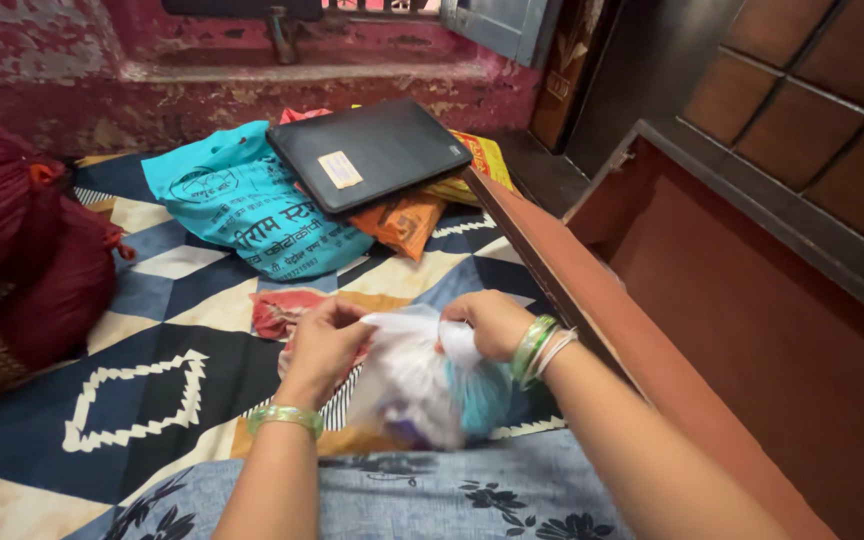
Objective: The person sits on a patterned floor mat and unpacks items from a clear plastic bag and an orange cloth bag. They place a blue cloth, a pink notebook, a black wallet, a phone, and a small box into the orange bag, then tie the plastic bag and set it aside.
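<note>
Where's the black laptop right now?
In the head view the laptop lies closed at the top centre, beyond both hands, resting on a teal bag and an orange packet, just below the red window ledge.

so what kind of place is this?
Likely a room in a home, probably a bedroom. A patterned bedsheet covers the surface, a worn pink wall with a window ledge sits behind, and a wooden cabinet stands open. Both hands, left hand and right hand, hold a thin plastic bag.
</note>
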